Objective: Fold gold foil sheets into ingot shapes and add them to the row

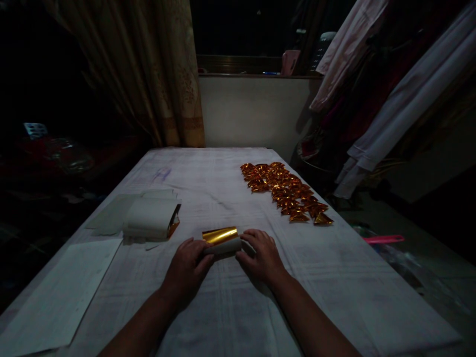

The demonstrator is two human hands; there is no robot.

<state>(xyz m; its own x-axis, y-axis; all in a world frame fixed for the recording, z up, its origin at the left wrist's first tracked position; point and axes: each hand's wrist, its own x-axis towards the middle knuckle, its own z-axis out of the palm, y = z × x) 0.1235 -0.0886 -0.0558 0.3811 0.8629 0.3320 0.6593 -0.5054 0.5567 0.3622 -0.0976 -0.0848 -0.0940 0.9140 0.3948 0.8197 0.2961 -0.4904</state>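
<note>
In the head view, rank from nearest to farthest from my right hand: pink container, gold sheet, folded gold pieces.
From your right hand:
1. Gold sheet: touching, left side.
2. Folded gold pieces: ahead, right.
3. Pink container: beyond, on the windowsill.

A small sheet (220,235), glossy gold on one face and dull grey on the other, curls over on itself crosswise at or just above the cloth-covered worktop (230,317), gold behind, grey in front, right end slightly farther.
</note>
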